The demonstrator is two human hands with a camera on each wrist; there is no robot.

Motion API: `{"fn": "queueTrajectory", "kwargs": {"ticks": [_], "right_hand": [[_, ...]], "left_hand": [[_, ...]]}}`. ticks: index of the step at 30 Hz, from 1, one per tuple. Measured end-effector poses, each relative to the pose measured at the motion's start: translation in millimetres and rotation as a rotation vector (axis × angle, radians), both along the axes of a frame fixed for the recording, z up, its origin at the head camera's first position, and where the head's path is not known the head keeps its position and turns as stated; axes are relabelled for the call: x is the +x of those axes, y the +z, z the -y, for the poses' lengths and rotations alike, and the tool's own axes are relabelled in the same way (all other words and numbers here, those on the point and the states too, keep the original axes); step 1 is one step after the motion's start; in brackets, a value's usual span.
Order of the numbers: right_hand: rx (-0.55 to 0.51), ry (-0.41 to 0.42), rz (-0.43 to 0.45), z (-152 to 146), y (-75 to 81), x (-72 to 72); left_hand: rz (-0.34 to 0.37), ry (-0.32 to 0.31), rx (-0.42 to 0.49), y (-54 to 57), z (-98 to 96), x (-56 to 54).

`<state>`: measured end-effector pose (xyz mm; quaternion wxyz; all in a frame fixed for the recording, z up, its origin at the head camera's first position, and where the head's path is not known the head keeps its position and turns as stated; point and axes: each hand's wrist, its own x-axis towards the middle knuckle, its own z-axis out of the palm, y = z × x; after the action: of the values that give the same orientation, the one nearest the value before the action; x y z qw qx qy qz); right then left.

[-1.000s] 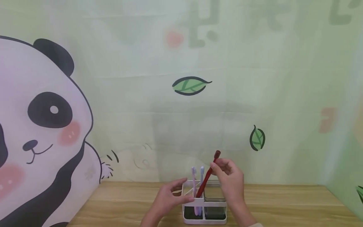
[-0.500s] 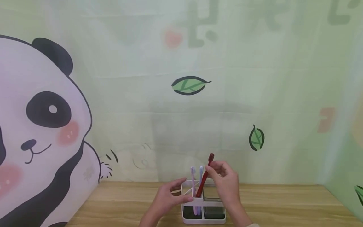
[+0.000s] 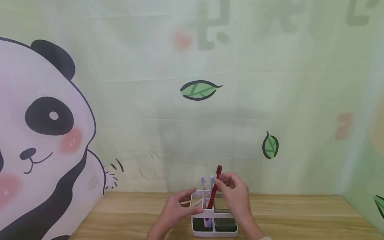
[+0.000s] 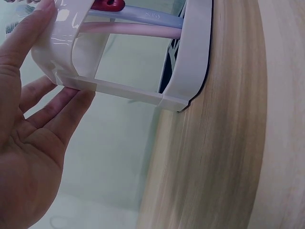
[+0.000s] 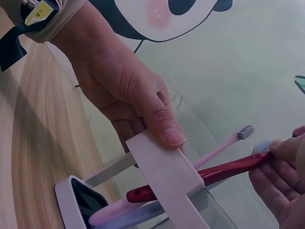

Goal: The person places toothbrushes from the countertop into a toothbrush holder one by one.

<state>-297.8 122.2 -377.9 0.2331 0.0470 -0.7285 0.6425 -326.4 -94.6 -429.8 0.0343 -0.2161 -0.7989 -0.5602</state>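
A white toothbrush holder (image 3: 223, 215) stands on the wooden table. My left hand (image 3: 177, 206) grips its left side, thumb on the front band and fingers behind, as the left wrist view shows. With thumb and fingertips my right hand (image 3: 235, 195) pinches a red toothbrush (image 3: 212, 197) just below its head. The red brush tilts right; its handle end (image 5: 138, 194) is inside the left compartment, below the band and above the black base. A pink toothbrush (image 3: 203, 193) and a blue toothbrush (image 3: 211, 180) stand upright in that same compartment.
A clear glass cup (image 5: 219, 210) occupies the holder's right compartment. Behind the table (image 3: 300, 216) hangs a pale green cloth (image 3: 144, 100) printed with a panda (image 3: 45, 133) and leaves.
My right hand has moved left and down with the red toothbrush, which now leans less and sits lower in the holder. The left hand keeps its hold on the holder.
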Motion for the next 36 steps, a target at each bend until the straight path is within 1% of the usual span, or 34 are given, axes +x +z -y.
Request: {"fn": "queueTrajectory", "kwargs": {"ticks": [6,16,26,30,36], "right_hand": [[0.015,0.011,0.013,0,-3.3,-1.3],[0.067,0.03,0.038,2,-8.5,-1.9],[0.146,0.058,0.057,2,-11.6,-1.3],[0.149,0.076,0.072,1,-12.7,-1.8],[0.166,0.08,0.079,0,-13.3,-1.9]], "left_hand": [[-0.011,-0.005,0.0,-1.2,1.1,-1.6],[-0.005,-0.02,0.053,-3.6,2.2,-0.1],[-0.012,-0.02,0.046,-3.2,2.2,-1.5],[-0.009,-0.024,0.044,-2.6,1.7,-1.5],[-0.013,-0.02,0.029,-1.4,0.8,-1.2]]}}
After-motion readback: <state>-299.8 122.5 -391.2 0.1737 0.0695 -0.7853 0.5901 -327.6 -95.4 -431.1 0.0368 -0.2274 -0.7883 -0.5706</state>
